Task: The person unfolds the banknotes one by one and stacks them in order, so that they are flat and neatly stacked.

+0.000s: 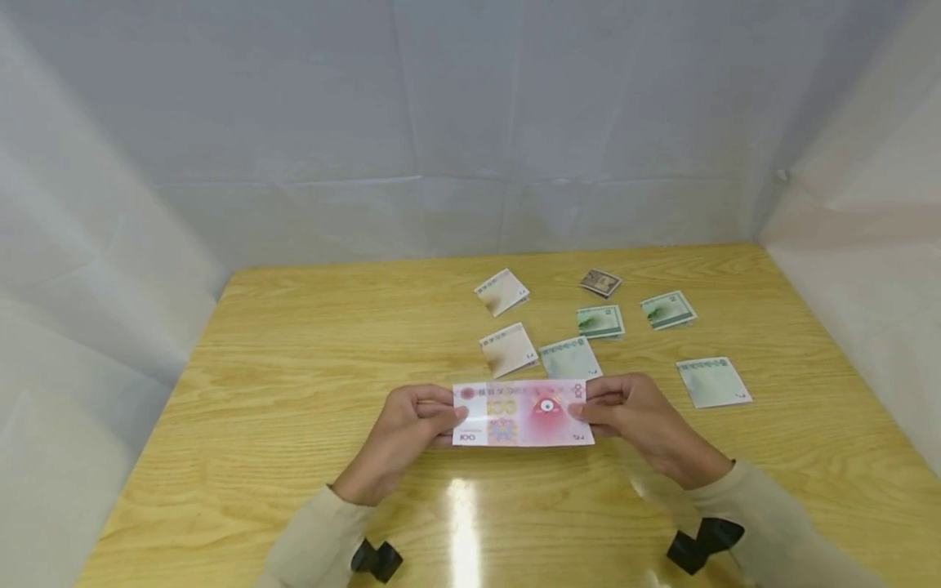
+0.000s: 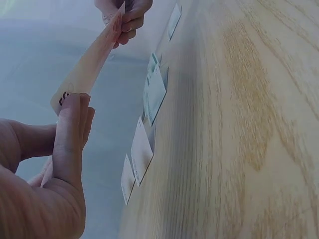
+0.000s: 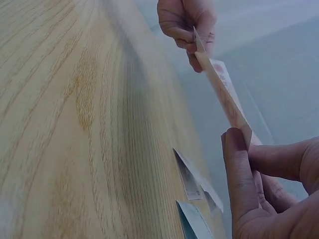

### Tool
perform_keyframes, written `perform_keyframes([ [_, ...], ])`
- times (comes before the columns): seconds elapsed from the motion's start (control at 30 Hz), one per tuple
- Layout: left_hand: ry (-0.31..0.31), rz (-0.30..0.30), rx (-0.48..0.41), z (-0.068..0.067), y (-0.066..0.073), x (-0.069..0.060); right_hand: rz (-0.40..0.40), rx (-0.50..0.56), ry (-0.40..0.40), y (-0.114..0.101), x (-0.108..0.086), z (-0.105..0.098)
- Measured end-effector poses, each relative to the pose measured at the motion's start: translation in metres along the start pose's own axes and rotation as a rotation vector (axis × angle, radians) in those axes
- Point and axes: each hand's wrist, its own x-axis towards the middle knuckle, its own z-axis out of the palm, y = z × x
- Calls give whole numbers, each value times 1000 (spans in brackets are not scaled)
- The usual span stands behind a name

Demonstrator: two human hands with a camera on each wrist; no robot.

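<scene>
Both hands hold a pink banknote (image 1: pixel 515 429) marked 100, spread out above the wooden table. My left hand (image 1: pixel 408 429) pinches its left end, thumb on the face and fingers behind. At the right end my right hand (image 1: pixel 647 420) pinches it the same way. In the left wrist view the banknote (image 2: pixel 89 64) is seen nearly edge-on and slanted. The right wrist view shows the banknote (image 3: pixel 224 94) between thumb and fingers, with two edges visible along it. Just behind it on the table lies a folded pale green note (image 1: pixel 569 359), partly covered by the pink one in the head view.
Folded notes lie on the wooden table (image 1: pixel 309 351): two brownish-white ones (image 1: pixel 509 349), two green ones (image 1: pixel 667 310), another pale green one (image 1: pixel 713 382) at right, and a small dark brown one (image 1: pixel 601 282) at the back. White sheeting (image 1: pixel 456 122) encloses the back and sides.
</scene>
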Motion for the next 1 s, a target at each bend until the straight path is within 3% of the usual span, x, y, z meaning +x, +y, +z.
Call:
perform_keyframes([
  [0.4, -80, -13, 102, -1, -11, 2, 2, -98, -33, 14, 2, -3],
  [0.67, -135, -3, 283, -2, -16, 4, -10, -203, -59, 26, 6, 1],
  [0.87, -129, 39, 503, 0, -12, 6, 13, -328, -9, 31, 11, 6],
  [1.0, -110, 53, 605, 1, -12, 8, 5, -379, 3, 32, 12, 9],
])
